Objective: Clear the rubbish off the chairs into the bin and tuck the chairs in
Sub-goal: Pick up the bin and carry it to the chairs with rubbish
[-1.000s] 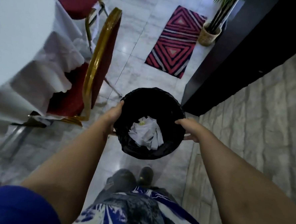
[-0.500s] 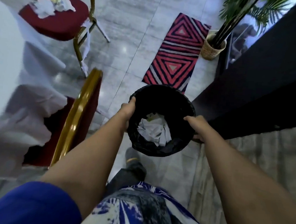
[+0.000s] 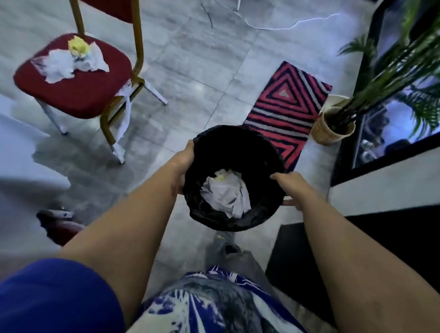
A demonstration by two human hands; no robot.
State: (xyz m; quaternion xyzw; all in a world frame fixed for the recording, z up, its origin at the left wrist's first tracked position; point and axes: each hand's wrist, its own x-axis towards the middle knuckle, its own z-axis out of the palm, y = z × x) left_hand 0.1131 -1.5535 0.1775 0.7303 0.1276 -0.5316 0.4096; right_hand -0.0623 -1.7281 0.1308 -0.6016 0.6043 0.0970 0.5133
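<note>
Both hands carry the bin (image 3: 235, 179) off the floor: left hand (image 3: 182, 168) wrapped on its left rim, right hand (image 3: 288, 187) closed on the right rim, w/ white paper (image 3: 226, 195) already lying inside. Two-sided grip prob. keeps the bin level & mouth-up so nothing spills while it's brought twd the chair (image 3: 75, 85) at far left. That chair stands pulled out from the white-clothed bench (image 3: 7, 138) at near left, w/ crumpled tissue & a yellow scrap (image 3: 71, 60) on its seat, so clearing and tucking in aren't done there yet.
</note>
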